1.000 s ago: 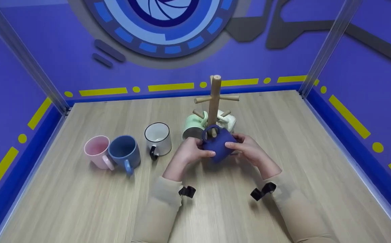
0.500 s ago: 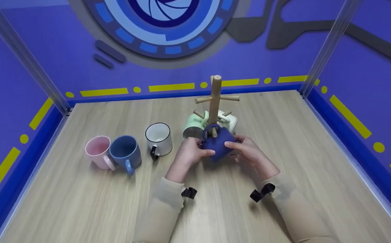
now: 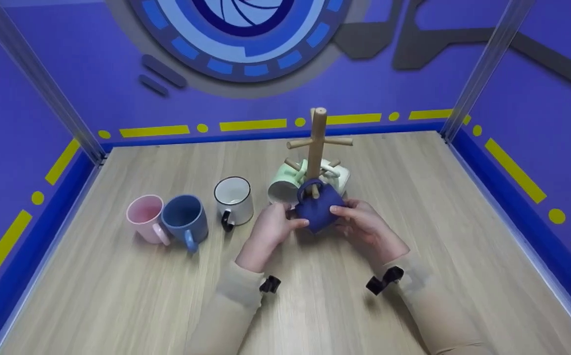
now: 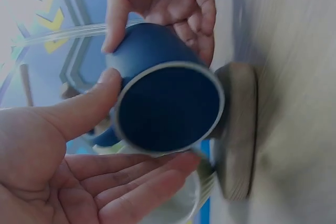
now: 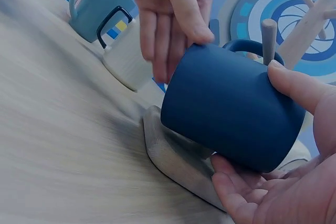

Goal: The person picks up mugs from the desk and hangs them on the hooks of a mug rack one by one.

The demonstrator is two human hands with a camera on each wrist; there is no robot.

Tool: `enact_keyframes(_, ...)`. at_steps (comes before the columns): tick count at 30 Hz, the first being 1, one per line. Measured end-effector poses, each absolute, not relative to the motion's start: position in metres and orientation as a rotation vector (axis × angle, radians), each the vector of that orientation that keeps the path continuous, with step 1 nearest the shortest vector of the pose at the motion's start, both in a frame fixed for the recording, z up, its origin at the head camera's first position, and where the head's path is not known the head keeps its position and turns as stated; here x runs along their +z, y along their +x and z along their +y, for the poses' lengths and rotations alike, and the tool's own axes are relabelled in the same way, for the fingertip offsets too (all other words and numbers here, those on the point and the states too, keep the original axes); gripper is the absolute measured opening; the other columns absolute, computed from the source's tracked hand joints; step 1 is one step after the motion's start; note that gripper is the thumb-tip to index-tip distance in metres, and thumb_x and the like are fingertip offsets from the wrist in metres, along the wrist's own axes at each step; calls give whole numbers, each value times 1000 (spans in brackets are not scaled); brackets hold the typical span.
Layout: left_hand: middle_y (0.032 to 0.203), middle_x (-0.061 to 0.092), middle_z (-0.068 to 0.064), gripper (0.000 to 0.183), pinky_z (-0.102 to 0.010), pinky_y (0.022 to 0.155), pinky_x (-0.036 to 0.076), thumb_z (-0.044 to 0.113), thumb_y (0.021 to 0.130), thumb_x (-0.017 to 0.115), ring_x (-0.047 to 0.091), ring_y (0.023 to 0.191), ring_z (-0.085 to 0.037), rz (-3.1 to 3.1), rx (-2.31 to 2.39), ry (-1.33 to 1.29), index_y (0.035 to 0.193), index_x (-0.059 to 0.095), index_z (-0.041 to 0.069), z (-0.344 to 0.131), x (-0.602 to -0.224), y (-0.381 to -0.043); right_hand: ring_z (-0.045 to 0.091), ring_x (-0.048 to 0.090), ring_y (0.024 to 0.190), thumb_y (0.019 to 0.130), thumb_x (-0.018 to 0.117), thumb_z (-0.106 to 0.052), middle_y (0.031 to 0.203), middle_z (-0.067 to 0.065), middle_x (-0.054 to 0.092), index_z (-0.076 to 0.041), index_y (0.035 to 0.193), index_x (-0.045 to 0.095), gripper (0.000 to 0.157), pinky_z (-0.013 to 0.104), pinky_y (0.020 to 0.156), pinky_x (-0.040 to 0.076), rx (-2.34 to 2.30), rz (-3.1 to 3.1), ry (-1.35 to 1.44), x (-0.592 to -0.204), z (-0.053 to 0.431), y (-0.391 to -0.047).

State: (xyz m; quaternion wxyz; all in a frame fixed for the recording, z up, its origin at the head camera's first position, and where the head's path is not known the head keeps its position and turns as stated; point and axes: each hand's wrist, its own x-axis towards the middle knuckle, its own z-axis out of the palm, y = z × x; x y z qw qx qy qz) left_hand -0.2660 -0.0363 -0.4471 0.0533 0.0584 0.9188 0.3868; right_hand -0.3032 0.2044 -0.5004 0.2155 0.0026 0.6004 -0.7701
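A dark blue mug (image 3: 320,213) hangs tilted at the front of a wooden mug tree (image 3: 317,140), its handle (image 5: 241,44) looped around a low front peg (image 5: 269,38). My left hand (image 3: 269,228) holds the mug's left end between thumb and fingers; the left wrist view shows the thumb on its side and nearly straight fingers beneath the pale-edged round end. From the other side my right hand (image 3: 368,228) grips the mug, thumb on top near the peg and fingers underneath. Behind it, a light green mug (image 3: 285,183) and a cream mug (image 3: 340,178) hang on the tree.
To the left on the wooden table (image 3: 142,296) stand a pink mug (image 3: 143,222), a blue-grey mug (image 3: 186,222) and a white mug (image 3: 238,207) with black rim and handle. Two upper pegs (image 3: 339,141) jut out sideways above the hands. Blue panels (image 3: 265,103) enclose the table.
The dark blue mug has shifted slightly upward on its peg. My left thumb has drawn back a little toward the mug's left edge, while the right hand stays on it.
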Motion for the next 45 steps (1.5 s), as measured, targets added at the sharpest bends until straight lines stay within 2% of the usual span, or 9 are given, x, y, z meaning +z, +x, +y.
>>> enact_keyframes(10,103,79,-13,34,-45,88,60,24,94,76,75,98,-28,3113,1232,39,118,74,0,-83,-427,-252,15,71,86,97,66,-9,96,2,75,2,123,47,33,30,77,58,-2095,1678,-11,-497,208,-304)
enact_keyframes(16,104,76,-19,29,-50,83,60,19,92,77,75,96,-35,3350,1187,-118,113,72,-1,-108,-431,-250,12,66,76,97,70,-26,95,3,72,10,137,43,60,26,64,55,-1879,1954,-15,-492,210,-301)
enact_keyframes(22,103,73,-31,38,-57,84,58,21,88,81,72,99,-46,3285,888,-258,107,71,-10,-124,-439,-249,30,72,105,98,68,-40,136,33,60,17,153,25,90,41,92,60,-1534,2356,-50,-476,212,-292)
enact_keyframes(26,100,75,-30,29,-57,82,57,16,86,81,73,95,-45,3184,794,-251,100,73,-9,-130,-447,-251,47,54,135,98,65,-50,149,35,49,16,156,17,100,56,112,47,-1177,2655,-63,-452,211,-279)
enact_keyframes(29,98,76,-28,22,-56,79,57,13,88,78,74,92,-43,3172,744,-238,96,74,-7,-135,-453,-255,51,43,141,98,67,-44,149,32,50,12,156,24,91,61,113,42,-1032,2900,-62,-434,203,-265)
enact_keyframes(33,92,76,-24,16,-54,75,57,11,90,75,74,87,-40,3172,713,-243,87,73,-4,-139,-455,-259,47,47,124,94,75,-29,132,25,62,6,141,50,63,58,98,46,-1037,3276,-161,-420,183,-248)
enact_keyframes(38,96,77,-23,17,-56,75,58,15,93,71,74,90,-41,3140,687,-299,88,74,-1,-142,-450,-259,38,59,104,89,79,-12,107,18,71,2,117,67,33,50,88,51,-1213,3435,-745,-416,149,-239)
enact_keyframes(41,102,76,-24,19,-58,76,58,19,95,70,73,94,-43,3119,654,-338,95,75,0,-145,-445,-259,35,64,109,89,78,-11,110,16,72,1,116,68,31,51,99,52,-1225,3290,-990,-416,128,-239)
enact_keyframes(45,105,76,-23,23,-58,75,57,25,98,68,73,94,-44,3110,673,-338,101,75,3,-145,-438,-256,32,63,123,92,78,-21,128,14,69,-3,132,64,46,50,110,50,-998,3057,-993,-419,101,-243)
